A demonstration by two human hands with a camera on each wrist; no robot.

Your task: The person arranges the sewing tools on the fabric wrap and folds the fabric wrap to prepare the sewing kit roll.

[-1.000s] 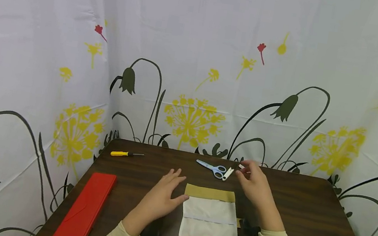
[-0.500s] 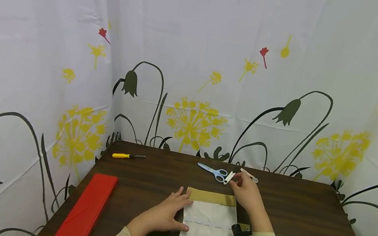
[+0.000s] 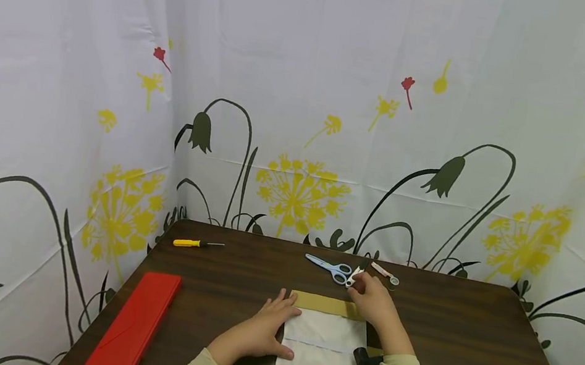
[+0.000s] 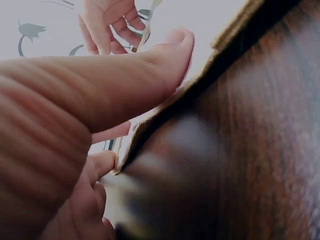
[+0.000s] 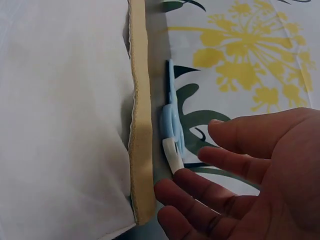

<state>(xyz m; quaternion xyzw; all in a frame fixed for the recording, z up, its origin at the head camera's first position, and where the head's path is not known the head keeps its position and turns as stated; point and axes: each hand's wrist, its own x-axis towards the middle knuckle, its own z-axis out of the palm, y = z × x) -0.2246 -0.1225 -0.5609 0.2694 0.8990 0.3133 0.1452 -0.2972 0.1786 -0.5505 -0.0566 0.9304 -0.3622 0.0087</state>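
- Head view: a tan-and-white fabric panel (image 3: 325, 355) lies on the dark worktop (image 3: 466, 344) between the two forearms, probably placed there so that both hands can reach its edges.
- Left hand (image 3: 261, 331): fingers spread along the panel's left side and near its far left corner, thumb resting on the white cloth. The grip encloses nothing; the contact appears meant to steady the panel.
- Right hand (image 3: 374, 300): fingers loosely bent at the far right corner, thumb apart from them. The grip holds nothing visible; whether a fingertip touches the cloth cannot be told. Its position suggests a counterpart to the left hand's.
- Long axis: the panel runs almost straight away from the wearer, a wider tan band at the near end, a narrower one at the far end, and a crosswise seam or fold in the white middle.
- Beyond the panel: blue scissors (image 3: 328, 266), blades pointing left, lie just beside a white-handled tool (image 3: 354, 276), seemingly set out of the way.
- Left of the panel: a red case (image 3: 133, 322) lies lengthwise, well apart.
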